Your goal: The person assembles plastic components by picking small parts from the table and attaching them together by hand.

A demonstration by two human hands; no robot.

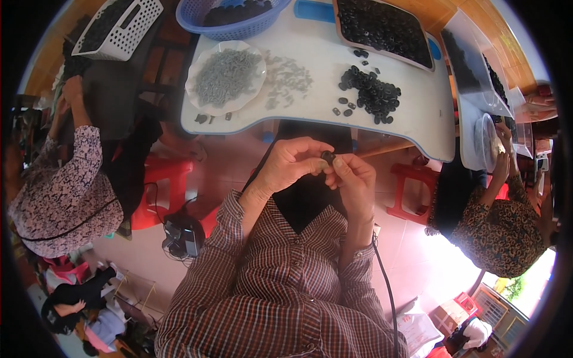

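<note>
Between my two hands, just off the table's near edge, is a small black oval part. My left hand pinches it from the left with thumb and forefinger. Thumb and fingers of my right hand close on its right side. Whether a second small piece is between the fingers, I cannot tell. On the white table lies a heap of similar black parts. To the left, a white scalloped plate holds many small grey translucent pieces, with more of them scattered beside it.
At the back stand a blue basket and a tray full of black parts. A white perforated basket is at far left. Co-workers sit left and right. Red stools flank me; a cable hangs by my right arm.
</note>
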